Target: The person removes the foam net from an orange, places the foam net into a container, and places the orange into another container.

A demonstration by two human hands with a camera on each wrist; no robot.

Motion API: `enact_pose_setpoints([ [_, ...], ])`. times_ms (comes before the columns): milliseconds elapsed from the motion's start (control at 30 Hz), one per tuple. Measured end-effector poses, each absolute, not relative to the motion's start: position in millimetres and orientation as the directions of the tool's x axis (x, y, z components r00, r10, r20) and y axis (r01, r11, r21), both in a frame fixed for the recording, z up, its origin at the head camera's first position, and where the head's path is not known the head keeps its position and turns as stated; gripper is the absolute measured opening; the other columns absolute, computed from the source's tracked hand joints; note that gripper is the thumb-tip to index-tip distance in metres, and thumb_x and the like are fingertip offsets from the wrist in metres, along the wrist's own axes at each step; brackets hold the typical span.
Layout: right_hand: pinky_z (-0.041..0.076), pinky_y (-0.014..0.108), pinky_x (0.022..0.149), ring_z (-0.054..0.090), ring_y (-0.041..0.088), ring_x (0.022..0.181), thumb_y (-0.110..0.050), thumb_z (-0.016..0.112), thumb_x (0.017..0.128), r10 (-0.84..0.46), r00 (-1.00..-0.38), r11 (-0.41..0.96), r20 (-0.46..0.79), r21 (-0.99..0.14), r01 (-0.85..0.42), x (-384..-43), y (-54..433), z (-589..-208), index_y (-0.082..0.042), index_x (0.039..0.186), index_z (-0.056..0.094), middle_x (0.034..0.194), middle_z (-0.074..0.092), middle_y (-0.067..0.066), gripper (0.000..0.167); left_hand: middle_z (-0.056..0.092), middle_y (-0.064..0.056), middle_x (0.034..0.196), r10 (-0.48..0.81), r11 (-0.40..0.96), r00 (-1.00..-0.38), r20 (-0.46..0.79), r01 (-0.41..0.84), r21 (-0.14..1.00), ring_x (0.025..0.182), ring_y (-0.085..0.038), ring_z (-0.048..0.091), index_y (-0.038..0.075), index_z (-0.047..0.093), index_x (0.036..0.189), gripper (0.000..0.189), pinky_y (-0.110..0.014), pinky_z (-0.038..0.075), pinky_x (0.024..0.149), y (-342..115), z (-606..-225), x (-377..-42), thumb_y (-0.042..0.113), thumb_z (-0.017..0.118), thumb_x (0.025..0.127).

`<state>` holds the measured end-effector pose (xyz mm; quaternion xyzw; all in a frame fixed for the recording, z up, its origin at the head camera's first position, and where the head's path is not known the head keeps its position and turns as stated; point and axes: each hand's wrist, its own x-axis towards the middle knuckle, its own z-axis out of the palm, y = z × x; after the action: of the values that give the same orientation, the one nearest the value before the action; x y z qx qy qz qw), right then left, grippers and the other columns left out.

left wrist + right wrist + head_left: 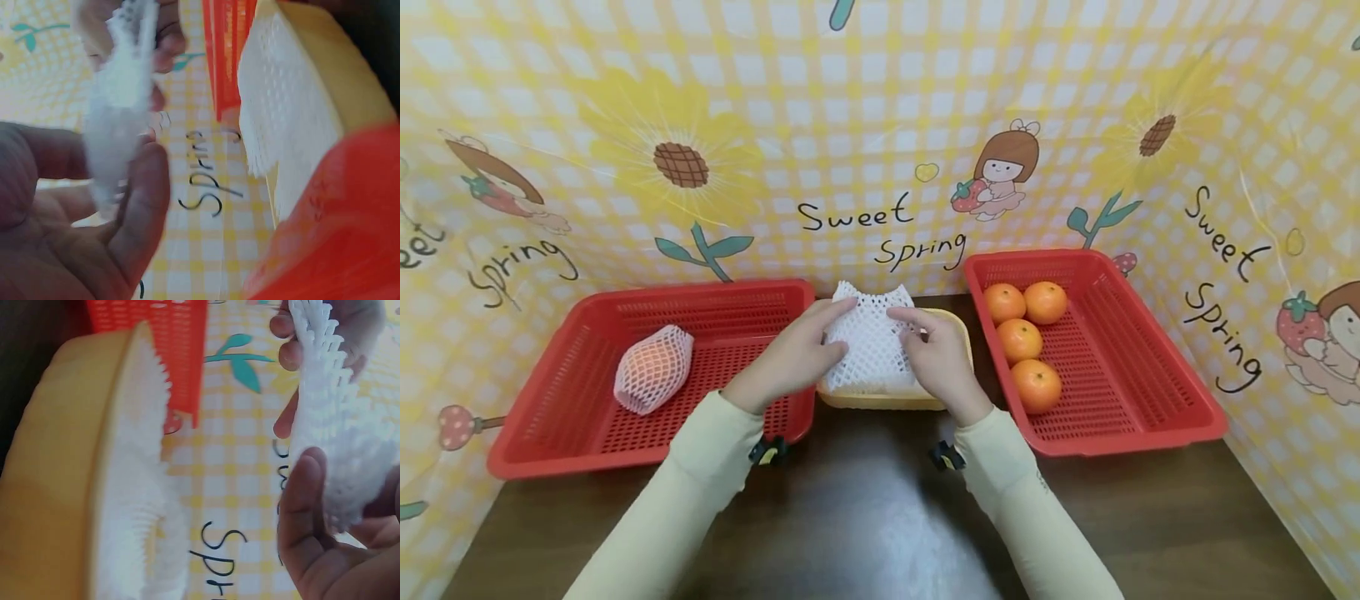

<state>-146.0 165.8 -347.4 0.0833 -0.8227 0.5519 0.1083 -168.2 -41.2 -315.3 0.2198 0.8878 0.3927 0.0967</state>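
Observation:
Both hands pinch a white foam fruit net point(872, 333) from its two sides, thumbs toward me. My left hand point(808, 346) has its edge at the left and my right hand point(942, 360) its edge at the right. In the left wrist view the net point(115, 119) stands upright between thumb and fingers. The right wrist view shows its mesh point(347, 431) side-on, gripped by fingertips at both edges. Under it is a yellow basket point(895, 403) with more white foam nets point(147, 506) inside.
The left red basket point(658, 461) holds one orange fruit in a pinkish foam net point(655, 369). In the right red basket point(1138, 440) several bare oranges point(1036, 386) lie along its left side. A patterned yellow cloth point(850, 150) stands behind the dark wooden table point(850, 517).

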Motion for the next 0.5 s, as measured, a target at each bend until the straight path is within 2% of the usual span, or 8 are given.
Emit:
enact_pose_setpoints([
  [100, 0.045, 0.035, 0.069, 0.048, 0.023, 0.069, 0.005, 0.056, 0.093, -0.083, -0.971, 0.491, 0.223, -0.839, -0.235, -157.2, 161.5, -352.5, -0.001, 0.131, 0.066, 0.127, 0.064, 0.016, 0.04, 0.031, -0.022, 0.156, 0.478, 0.7, -0.875, -0.078, 0.326, 0.636, 0.127, -0.035, 0.047, 0.004, 0.033, 0.157, 0.067, -0.049, 0.044, 0.101, -34.7, -315.8, -182.7, 0.0, 0.057, 0.094],
  [200, 0.048, 0.04, 0.086, 0.058, 0.027, 0.09, 0.004, 0.055, 0.091, -0.156, -0.976, 0.586, 0.154, -0.781, -0.217, -168.3, 157.0, -358.3, 0.0, 0.139, 0.059, 0.137, 0.059, 0.018, 0.048, 0.031, -0.027, 0.155, 0.478, 0.793, -0.863, -0.165, 0.344, 0.503, 0.114, -0.034, 0.053, 0.001, 0.031, 0.157, 0.069, -0.043, 0.05, 0.089, -27.2, -317.2, -193.1, -0.001, 0.056, 0.092],
  [300, 0.043, 0.042, 0.101, 0.054, 0.027, 0.118, 0.003, 0.056, 0.091, -0.213, -0.972, 0.642, 0.097, -0.736, -0.214, -178.6, 153.0, -362.4, 0.002, 0.142, 0.055, 0.142, 0.055, 0.019, 0.052, 0.033, -0.029, 0.153, 0.463, 0.848, -0.856, -0.231, 0.352, 0.397, 0.106, -0.033, 0.055, 0.0, 0.032, 0.156, 0.069, -0.041, 0.051, 0.084, -21.4, -319.6, -201.9, -0.001, 0.055, 0.091],
  [433, 0.045, 0.043, 0.098, 0.057, 0.031, 0.11, 0.005, 0.055, 0.091, -0.259, -0.965, 0.667, 0.049, -0.713, -0.215, -190.5, 145.5, -366.6, 0.004, 0.143, 0.052, 0.139, 0.057, 0.021, 0.053, 0.039, -0.029, 0.148, 0.449, 0.881, -0.848, -0.282, 0.368, 0.299, 0.106, -0.032, 0.055, -0.004, 0.041, 0.151, 0.06, -0.041, 0.052, 0.086, -17.4, -323.7, -214.4, 0.001, 0.056, 0.093],
  [500, 0.045, 0.042, 0.098, 0.059, 0.032, 0.109, 0.005, 0.055, 0.091, -0.276, -0.961, 0.683, 0.029, -0.698, -0.217, -194.8, 142.4, -368.2, 0.005, 0.143, 0.051, 0.139, 0.057, 0.021, 0.053, 0.047, -0.027, 0.142, 0.453, 0.886, -0.837, -0.306, 0.384, 0.26, 0.107, -0.031, 0.053, -0.004, 0.051, 0.142, 0.05, -0.04, 0.051, 0.087, -14.7, -325.0, -219.8, 0.002, 0.056, 0.093],
])
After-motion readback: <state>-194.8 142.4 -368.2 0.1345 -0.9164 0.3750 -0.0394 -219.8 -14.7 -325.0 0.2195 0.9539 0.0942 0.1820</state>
